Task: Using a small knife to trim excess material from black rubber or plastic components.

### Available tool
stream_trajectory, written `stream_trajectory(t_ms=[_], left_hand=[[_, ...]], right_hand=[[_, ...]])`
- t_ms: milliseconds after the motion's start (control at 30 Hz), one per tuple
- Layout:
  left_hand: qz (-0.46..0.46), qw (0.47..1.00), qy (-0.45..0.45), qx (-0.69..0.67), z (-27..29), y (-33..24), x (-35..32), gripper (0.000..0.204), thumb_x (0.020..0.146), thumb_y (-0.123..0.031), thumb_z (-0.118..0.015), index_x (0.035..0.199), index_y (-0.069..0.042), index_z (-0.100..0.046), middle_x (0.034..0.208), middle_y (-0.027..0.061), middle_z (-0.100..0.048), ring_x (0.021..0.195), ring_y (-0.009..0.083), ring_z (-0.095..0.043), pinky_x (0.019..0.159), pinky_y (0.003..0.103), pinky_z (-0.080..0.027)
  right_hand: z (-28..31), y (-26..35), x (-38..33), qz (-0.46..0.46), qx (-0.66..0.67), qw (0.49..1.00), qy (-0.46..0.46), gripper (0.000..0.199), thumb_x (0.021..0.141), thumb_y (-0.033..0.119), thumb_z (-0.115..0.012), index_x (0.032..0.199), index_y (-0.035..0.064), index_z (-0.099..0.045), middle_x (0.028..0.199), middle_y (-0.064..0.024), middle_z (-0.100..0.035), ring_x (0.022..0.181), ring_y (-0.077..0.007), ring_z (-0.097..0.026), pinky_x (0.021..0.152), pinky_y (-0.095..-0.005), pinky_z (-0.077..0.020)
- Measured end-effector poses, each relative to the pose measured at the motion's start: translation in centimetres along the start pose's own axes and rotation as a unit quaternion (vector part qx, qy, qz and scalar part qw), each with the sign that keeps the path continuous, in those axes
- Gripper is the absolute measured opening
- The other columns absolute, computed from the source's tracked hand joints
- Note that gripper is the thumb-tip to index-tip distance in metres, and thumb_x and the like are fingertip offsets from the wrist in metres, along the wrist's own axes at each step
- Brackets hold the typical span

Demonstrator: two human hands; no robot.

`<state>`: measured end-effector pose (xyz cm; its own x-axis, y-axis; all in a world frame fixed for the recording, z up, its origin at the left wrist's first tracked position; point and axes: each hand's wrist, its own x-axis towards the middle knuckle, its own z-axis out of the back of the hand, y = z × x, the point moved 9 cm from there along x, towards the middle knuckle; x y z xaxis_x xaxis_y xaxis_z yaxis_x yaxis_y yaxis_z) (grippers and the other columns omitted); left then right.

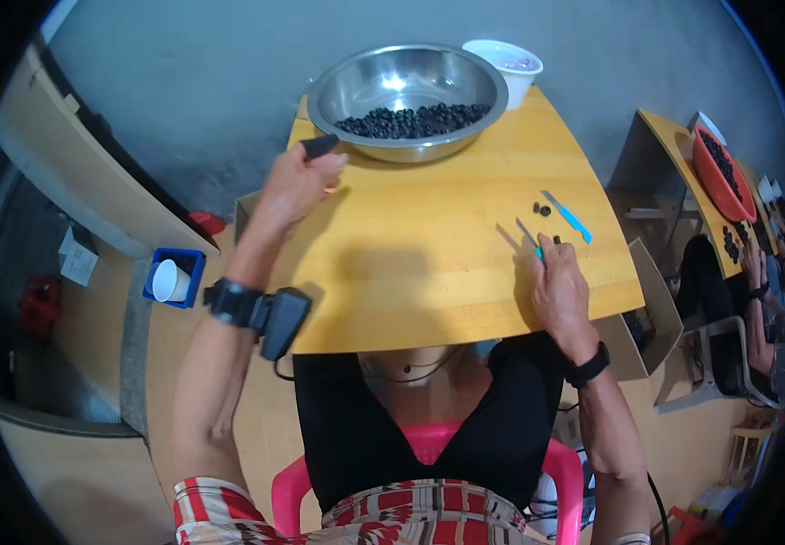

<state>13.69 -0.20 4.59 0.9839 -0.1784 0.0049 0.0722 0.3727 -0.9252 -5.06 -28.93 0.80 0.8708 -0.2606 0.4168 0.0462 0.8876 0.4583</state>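
Note:
My left hand (297, 180) is just off the near left rim of a steel bowl (392, 153). A black cover or strip (320, 146) shows at one of its digits, and its other fingers are curled. Whether anything is between them is hidden. Inside the bowl lies a heap of small round black pieces (411, 122). Over the right side of the yellow table (392, 227), my right hand (558, 282) grips a small knife (529, 236), its thin blade pointing away. Beyond that hand, a second knife (567, 216) with a light blue handle lies beside a few black pieces (544, 211).
A white tub (511, 64) stands behind the bowl. At the table's right is an open cardboard box (658, 313). On the floor at left, a blue bin (194, 263) holds a white cup (171, 281). Far right, a co-worker's hand (754, 263) is near a red basin (721, 182).

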Motion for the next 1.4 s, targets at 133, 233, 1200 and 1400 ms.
stream_trajectory(t_ms=[133,233,1200,1400], left_hand=[[0.079,0.992,-0.013,-0.093,-3.1,2.3,2.7,0.050,0.082,-0.030,-0.062,0.114,0.006,-0.048,0.097,0.0118,-0.056,0.076,0.0199,-0.058,0.060,0.028,-0.053],[0.121,0.972,-0.027,-0.198,-3.7,3.6,4.3,0.058,0.082,-0.033,-0.062,0.120,0.005,-0.040,0.113,0.0203,-0.043,0.088,0.0286,-0.057,0.066,0.034,-0.055],[0.116,0.856,-0.087,-0.496,-8.5,8.2,0.0,0.013,0.078,0.010,-0.047,0.090,0.007,-0.041,0.085,0.0133,-0.047,0.074,0.0258,-0.057,0.067,0.041,-0.057],[0.124,0.862,-0.067,-0.486,-8.6,8.8,1.3,0.015,0.079,0.011,-0.047,0.092,0.008,-0.041,0.086,0.0142,-0.047,0.078,0.0264,-0.058,0.069,0.042,-0.057]], right_hand=[[-2.1,-0.5,0.8,0.021,-0.069,0.997,0.009,0.028,0.081,0.014,-0.058,0.106,0.0015,-0.055,0.083,-0.0148,-0.051,0.074,-0.0312,-0.055,0.059,-0.0422,-0.0460],[-2.5,-0.9,1.2,0.023,-0.078,0.996,0.024,0.026,0.080,0.014,-0.059,0.104,0.0022,-0.056,0.080,-0.0144,-0.051,0.075,-0.0308,-0.055,0.060,-0.0407,-0.0458],[2.2,-0.9,1.5,0.007,0.105,0.993,-0.053,0.024,0.082,0.010,-0.059,0.104,0.0002,-0.057,0.085,-0.0139,-0.051,0.078,-0.0272,-0.053,0.070,-0.0345,-0.0440],[-0.5,0.5,3.0,-0.033,0.235,0.971,0.025,0.029,0.083,0.013,-0.058,0.107,-0.0013,-0.055,0.089,-0.0135,-0.053,0.079,-0.0232,-0.054,0.072,-0.0332,-0.0446]])
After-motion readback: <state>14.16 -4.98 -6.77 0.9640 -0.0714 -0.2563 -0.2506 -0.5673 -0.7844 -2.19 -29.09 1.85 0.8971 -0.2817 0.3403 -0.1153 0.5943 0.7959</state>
